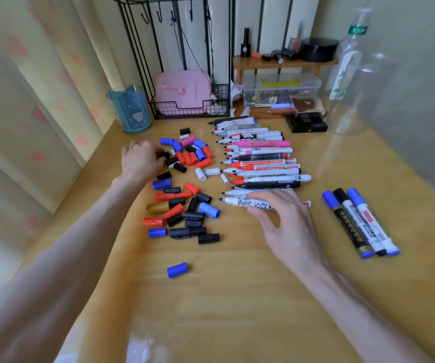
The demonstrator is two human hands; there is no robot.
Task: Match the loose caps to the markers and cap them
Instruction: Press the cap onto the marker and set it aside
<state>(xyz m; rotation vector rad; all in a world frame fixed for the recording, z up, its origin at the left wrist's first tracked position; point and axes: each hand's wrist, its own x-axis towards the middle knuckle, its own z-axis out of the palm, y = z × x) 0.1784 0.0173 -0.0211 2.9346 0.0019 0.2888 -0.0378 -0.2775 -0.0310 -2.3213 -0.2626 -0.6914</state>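
left hand (143, 161) curls its fingers onto a black cap (164, 155) at the far cap pile (194, 153), right hand (287, 221) pinches the nearest white marker (233, 200) in the row (263, 159) between thumb and fingers; risk: black caps look varied, so a mismatched fit.

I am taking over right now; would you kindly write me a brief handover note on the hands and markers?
Left hand: fingers at a black cap among the loose caps; grip unclear.
Right hand: pinches the nearest white marker, uncapped.
Done: three capped markers lie at right.
To do: the row of uncapped markers; the caps lie left of it, one blue cap nearer.
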